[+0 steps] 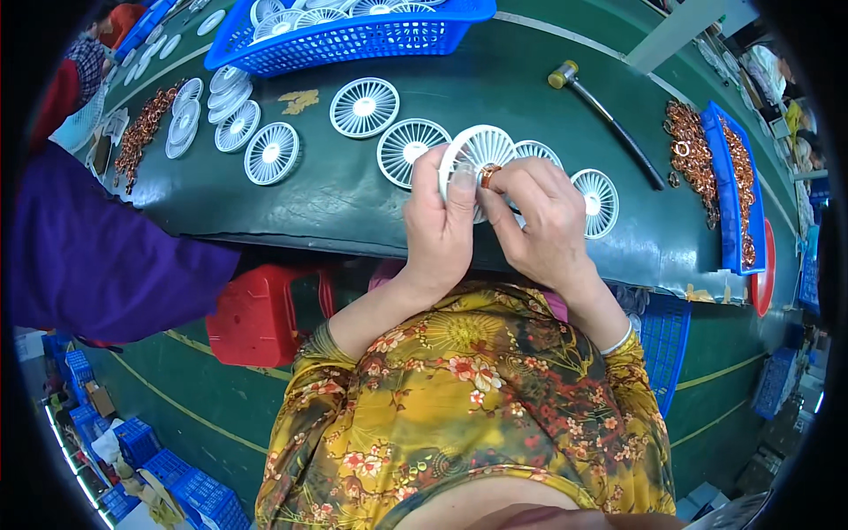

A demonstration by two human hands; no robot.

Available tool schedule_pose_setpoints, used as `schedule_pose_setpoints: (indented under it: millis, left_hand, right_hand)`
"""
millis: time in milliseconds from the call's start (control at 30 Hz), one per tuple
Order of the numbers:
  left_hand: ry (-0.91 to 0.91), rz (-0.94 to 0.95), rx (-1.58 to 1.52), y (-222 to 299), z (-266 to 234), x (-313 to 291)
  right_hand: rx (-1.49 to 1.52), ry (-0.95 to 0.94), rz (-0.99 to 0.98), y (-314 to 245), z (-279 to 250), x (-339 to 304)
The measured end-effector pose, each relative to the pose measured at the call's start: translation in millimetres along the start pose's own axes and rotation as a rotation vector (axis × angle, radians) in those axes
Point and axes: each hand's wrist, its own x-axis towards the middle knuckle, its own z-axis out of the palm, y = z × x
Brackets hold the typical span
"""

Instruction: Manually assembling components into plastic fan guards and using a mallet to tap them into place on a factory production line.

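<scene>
My left hand grips the rim of a white round plastic grille, tilted up above the table edge. Pinched in the fingers of my right hand is a small copper-coloured ring, held against the middle of that grille. Around my hands several like grilles lie on the green table: one at the far left of them, another just beside my left hand, one partly hidden behind my right hand, and one to its right.
A hammer with a yellow head lies right of the grilles. Copper rings are heaped beside a blue tray. A blue basket of grilles stands at the back. On the left sit a red stool and a person in a purple garment.
</scene>
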Motion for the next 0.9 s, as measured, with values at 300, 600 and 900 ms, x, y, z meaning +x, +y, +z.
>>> schedule_pose_setpoints:
  millis: [300,600,900]
  left_hand:
    - [0.011,0.239,0.145,-4,-6,-2]
    - [-0.58,-0.237,-0.447,13,-33,-7]
    - [-0.489,-0.124,-0.31,8,-25,-16]
  right_hand:
    - [-0.043,0.168,0.232,-18,8,-9]
    - [0.097,-0.279,-0.105,-10,-40,-8]
    - [0.745,-0.064,0.314,-4,-26,-32]
